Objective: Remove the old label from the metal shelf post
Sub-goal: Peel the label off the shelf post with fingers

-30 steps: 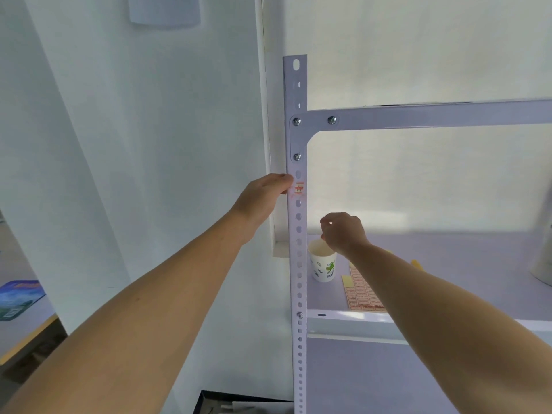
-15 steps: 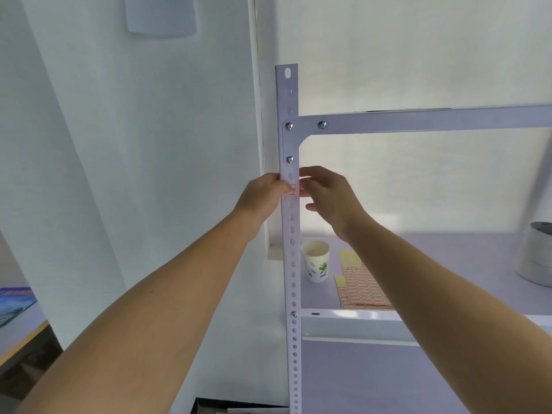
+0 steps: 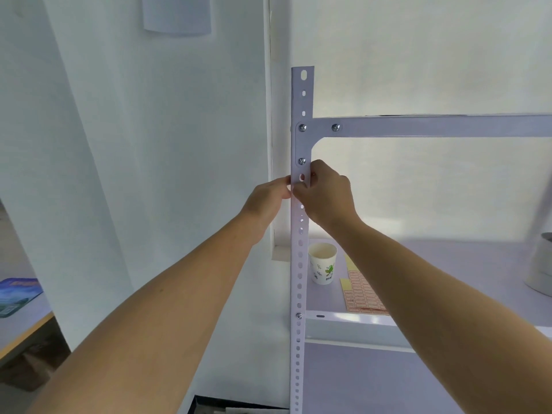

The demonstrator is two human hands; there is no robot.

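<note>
The white perforated metal shelf post (image 3: pixel 301 264) stands upright in the middle of the head view. My left hand (image 3: pixel 265 201) grips the post's left edge, a little below the corner bracket screw. My right hand (image 3: pixel 325 198) comes in from the right, its fingertips pinched on the post's front face at the same height. The old label is hidden under those fingertips. Both thumbs nearly touch each other at the post.
A paper cup (image 3: pixel 322 264) and a sheet of orange labels (image 3: pixel 363 291) lie on the shelf board (image 3: pixel 448 264) behind the post. A metal can (image 3: pixel 542 264) stands at the far right. The top beam (image 3: pixel 433 125) runs right. A desk with a blue item (image 3: pixel 18 294) sits at the left.
My right hand rose from above the cup to the post and now covers the reddish label that showed a second ago. My left hand stayed on the post's edge.
</note>
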